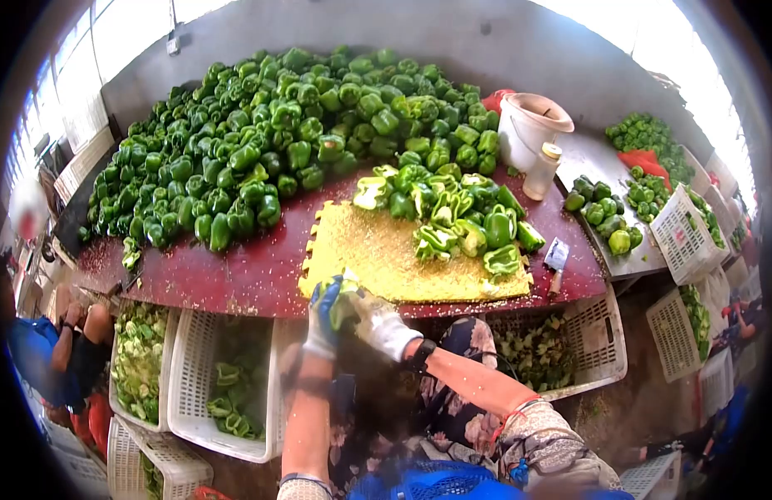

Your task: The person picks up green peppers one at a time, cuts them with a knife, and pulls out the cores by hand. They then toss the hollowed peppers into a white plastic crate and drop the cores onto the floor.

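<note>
My left hand (321, 323), in a blue-and-white glove, is closed on a green bell pepper (344, 307) just off the table's front edge. From the other side my right hand (384, 327), in a white glove, has its curled fingers on the same pepper. Motion blur and the gloves hide part of the pepper and the fingertips. Beyond the hands lies a yellow foam mat (361, 250) strewn with pale seeds. Cut and whole green peppers (465, 217) are heaped on its far right part. Right of the mat rests a small broad-bladed tool (557, 256) with a short handle.
A big mound of green peppers (236, 158) covers the back of the red table (194, 279). A white bucket (519, 137) and a lidded jar (540, 173) stand at right. Crates (186, 392) with pepper pieces sit below the front edge. Another person (48, 350) is at far left.
</note>
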Motion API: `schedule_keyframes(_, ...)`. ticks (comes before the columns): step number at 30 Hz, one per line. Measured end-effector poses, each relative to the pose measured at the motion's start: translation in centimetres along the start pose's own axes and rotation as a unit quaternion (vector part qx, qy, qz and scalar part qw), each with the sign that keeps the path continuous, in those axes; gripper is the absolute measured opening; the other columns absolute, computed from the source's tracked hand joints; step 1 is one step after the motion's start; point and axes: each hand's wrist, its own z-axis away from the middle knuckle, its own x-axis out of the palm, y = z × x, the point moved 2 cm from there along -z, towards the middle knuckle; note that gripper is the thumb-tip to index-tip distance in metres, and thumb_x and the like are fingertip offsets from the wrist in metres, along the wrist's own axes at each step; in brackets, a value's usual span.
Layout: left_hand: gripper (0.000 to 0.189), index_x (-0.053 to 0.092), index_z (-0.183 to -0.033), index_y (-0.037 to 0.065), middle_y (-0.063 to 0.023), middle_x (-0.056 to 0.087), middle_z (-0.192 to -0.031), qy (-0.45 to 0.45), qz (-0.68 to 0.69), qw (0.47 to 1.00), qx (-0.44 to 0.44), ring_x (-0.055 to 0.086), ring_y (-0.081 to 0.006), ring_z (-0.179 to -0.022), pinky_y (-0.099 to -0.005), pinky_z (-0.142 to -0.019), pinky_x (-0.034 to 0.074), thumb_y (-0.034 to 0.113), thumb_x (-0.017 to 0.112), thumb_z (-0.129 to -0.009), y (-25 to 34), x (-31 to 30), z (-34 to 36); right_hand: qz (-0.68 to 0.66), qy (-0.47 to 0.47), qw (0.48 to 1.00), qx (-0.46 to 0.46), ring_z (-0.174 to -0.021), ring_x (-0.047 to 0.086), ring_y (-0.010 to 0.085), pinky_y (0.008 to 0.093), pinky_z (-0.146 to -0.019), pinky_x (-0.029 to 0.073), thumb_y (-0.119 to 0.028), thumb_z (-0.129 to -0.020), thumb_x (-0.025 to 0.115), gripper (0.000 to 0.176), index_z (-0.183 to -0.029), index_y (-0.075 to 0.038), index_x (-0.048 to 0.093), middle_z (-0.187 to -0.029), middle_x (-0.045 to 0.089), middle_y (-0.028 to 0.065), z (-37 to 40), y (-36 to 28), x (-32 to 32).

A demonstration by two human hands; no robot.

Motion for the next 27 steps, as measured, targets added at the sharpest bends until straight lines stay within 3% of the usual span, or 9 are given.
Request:
schedule_keyframes(6,0.031,0.058,-0.123,0.003,-0.0126,0.066,-0.111,0.032,0.078,0.994,-0.073,0.066,-0.0234,-0.098,-0.0339,-0.087,0.054,0.021,0.055,-0.098,0.0,0.2,0.2,-0.02,0.066,0.996,-0.057,-0.096,0.063,0.0408,0.0458,-0.083,0.053,-0.009,-0.076,0.071,0.057,-0.129,-0.008,0.051,-0.113,0.06,0.021,-0.8,2.5,2.3)
schedule_keyframes(9,0.03,0.059,-0.12,0.002,-0.0126,0.067,-0.107,0.033,-0.268,0.951,0.154,0.066,-0.0238,-0.096,-0.0337,-0.086,0.054,0.022,0.055,-0.097,-3.1,-1.9,-0.3,0.012,0.086,0.995,-0.056,-0.096,0.064,0.0388,0.0447,-0.084,0.053,-0.008,-0.074,0.075,0.058,-0.128,-0.013,0.052,-0.11,0.061,0.0193,-1.5,2.7,2.3)
schedule_keyframes(12,0.029,0.062,-0.109,0.0,-0.0136,0.07,-0.097,0.067,-0.014,0.997,0.024,0.066,-0.0283,-0.092,-0.0353,-0.086,0.052,0.022,0.064,-0.09,-3.9,-1.4,-1.0,-0.001,0.076,0.997,0.001,-0.09,0.066,0.0258,0.0333,-0.078,0.056,-0.008,-0.081,0.073,0.048,-0.124,-0.018,0.055,-0.109,0.062,0.0127,-2.2,1.4,-0.7)
schedule_keyframes(14,0.027,0.06,-0.11,0.005,-0.0129,0.066,-0.107,0.075,0.4,0.905,-0.123,0.063,-0.0258,-0.101,-0.039,-0.094,0.05,0.026,0.056,-0.094,1.3,2.2,0.4,0.061,0.248,0.964,-0.072,-0.069,0.061,0.0156,0.022,-0.057,0.053,-0.008,-0.084,0.072,0.041,-0.122,-0.017,0.056,-0.106,0.062,0.0086,-2.7,4.5,-1.0)
schedule_keyframes(17,0.035,0.059,-0.113,0.006,-0.0132,0.065,-0.108,0.149,0.373,0.908,-0.122,0.063,-0.0273,-0.102,-0.0453,-0.091,0.053,0.036,0.054,-0.096,1.9,2.4,0.4,0.185,0.197,0.959,0.083,-0.062,0.056,0.0137,0.0215,-0.046,0.049,-0.012,-0.087,0.07,0.038,-0.122,-0.01,0.055,-0.114,0.06,0.0082,-2.7,4.3,-7.1)
schedule_keyframes(19,0.038,0.06,-0.114,0.01,-0.0123,0.066,-0.11,0.135,0.367,0.913,-0.117,0.065,-0.0286,-0.102,-0.0479,-0.09,0.055,0.043,0.054,-0.095,0.8,1.6,-0.3,0.15,0.107,0.976,0.118,-0.081,0.063,0.0238,0.0336,-0.07,0.058,-0.027,-0.087,0.074,0.063,-0.139,-0.009,0.044,-0.112,0.061,0.0134,-2.3,2.3,-8.0)
schedule_keyframes(22,0.051,0.06,-0.117,0.011,-0.0118,0.067,-0.11,0.097,0.278,0.949,-0.116,0.067,-0.0276,-0.099,-0.0421,-0.087,0.057,0.056,0.05,-0.096,0.4,2.3,0.0,-0.035,0.103,0.988,-0.107,-0.084,0.064,0.0286,0.0394,-0.082,0.055,-0.027,-0.085,0.076,0.058,-0.134,-0.007,0.051,-0.11,0.062,0.0162,-1.2,1.8,-2.9)
schedule_keyframes(24,0.057,0.059,-0.121,0.009,-0.0102,0.067,-0.109,-0.002,0.256,0.961,-0.104,0.065,-0.0253,-0.1,-0.0382,-0.095,0.052,0.059,0.046,-0.096,0.8,3.4,0.0,0.145,-0.055,0.988,-0.004,-0.091,0.065,0.03,0.0405,-0.085,0.054,-0.026,-0.084,0.076,0.054,-0.129,-0.006,0.056,-0.105,0.065,0.018,-1.0,0.4,-2.5)
schedule_keyframes(27,0.064,0.049,-0.135,0.012,-0.0154,0.05,-0.137,0.146,0.2,0.967,-0.057,0.052,-0.0277,-0.122,-0.0508,-0.102,0.046,0.062,0.046,-0.095,2.3,3.8,0.7,-0.269,0.006,0.948,0.167,-0.1,0.066,0.0224,0.0301,-0.09,0.057,-0.009,-0.095,0.061,0.029,-0.123,-0.003,0.057,-0.116,0.067,0.011,-1.4,-0.5,-6.8)
